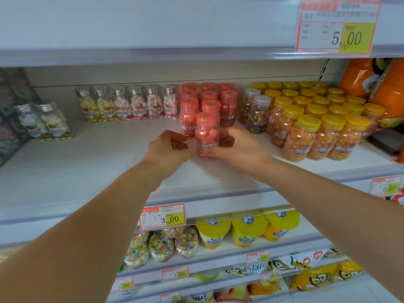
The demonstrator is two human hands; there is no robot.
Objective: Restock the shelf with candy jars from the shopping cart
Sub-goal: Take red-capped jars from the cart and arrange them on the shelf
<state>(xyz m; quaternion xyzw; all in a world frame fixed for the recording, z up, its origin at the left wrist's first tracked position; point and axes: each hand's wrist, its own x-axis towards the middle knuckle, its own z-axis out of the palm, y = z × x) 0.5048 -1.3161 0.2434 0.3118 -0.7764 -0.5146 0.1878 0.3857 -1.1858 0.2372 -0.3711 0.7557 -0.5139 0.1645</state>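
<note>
On the shelf (87, 162), left hand (169, 147) and right hand (237, 146) fingers (227, 136) pinch the red jar (206, 134), upright, cap (206, 118) up.

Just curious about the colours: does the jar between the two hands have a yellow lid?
No, the jar held between the left hand and right hand has a red lid, matching the red jars behind it.

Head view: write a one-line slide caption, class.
Right hand holds a red candy jar at the shelf, left hand alongside.

White shelf (87, 167) carries red jars (228, 108), yellow-capped jars (310, 124), silver-capped jars (137, 103)
</note>
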